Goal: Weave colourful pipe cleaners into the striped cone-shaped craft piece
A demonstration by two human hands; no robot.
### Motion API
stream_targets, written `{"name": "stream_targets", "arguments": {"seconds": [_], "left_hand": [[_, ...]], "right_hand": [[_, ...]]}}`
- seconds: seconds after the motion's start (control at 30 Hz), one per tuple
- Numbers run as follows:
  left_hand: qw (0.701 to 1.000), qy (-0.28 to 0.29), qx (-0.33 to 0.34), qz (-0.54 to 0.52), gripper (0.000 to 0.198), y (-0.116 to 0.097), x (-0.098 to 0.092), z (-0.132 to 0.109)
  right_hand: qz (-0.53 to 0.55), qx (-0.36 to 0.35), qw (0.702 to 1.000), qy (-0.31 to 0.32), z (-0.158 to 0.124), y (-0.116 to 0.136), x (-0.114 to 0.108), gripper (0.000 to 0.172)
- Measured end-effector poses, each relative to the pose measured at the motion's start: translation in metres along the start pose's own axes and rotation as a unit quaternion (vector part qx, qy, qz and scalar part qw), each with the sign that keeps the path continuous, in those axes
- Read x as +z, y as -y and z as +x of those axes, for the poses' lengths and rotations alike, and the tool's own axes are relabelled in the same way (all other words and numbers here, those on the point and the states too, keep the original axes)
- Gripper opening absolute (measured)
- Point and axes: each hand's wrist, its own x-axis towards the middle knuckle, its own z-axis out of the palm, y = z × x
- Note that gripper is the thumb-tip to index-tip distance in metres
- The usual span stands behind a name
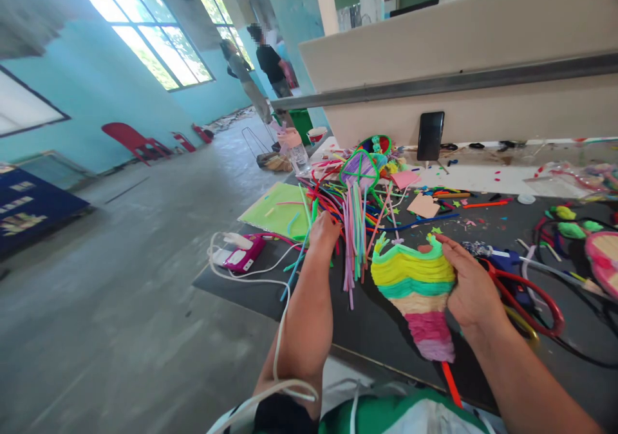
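the right hand (470, 283) is holding a striped piece of craft (412, 283) by its side edge, with the thumb and the fingers closed on it. this piece is in front of the person, above the near part of the counter (360, 337), and a red stick (451, 384) comes out from its lower end. the left hand (324, 233) is among the colored soft sticks (333, 192); its fingers are bent, but i cannot tell if they grip one. red scissors (559, 323) lie near the right hand.

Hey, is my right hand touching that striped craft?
Touching. The head view shows the right hand holding the striped craft at its right edge, fingers by the upper corner.
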Motion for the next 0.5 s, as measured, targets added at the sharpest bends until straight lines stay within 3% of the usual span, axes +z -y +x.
{"name": "stream_targets", "arguments": {"seconds": [0.37,0.5], "left_hand": [[0.992,-0.018,-0.065,-0.105,0.023,0.000,-0.006,0.007],[0.978,-0.028,-0.030,-0.203,0.035,-0.009,-0.020,0.001]], "right_hand": [[0.012,0.015,1.000,-0.005,-0.002,0.001,0.004,0.034],[0.016,0.016,1.000,0.000,-0.002,0.001,0.003,0.034]]}}
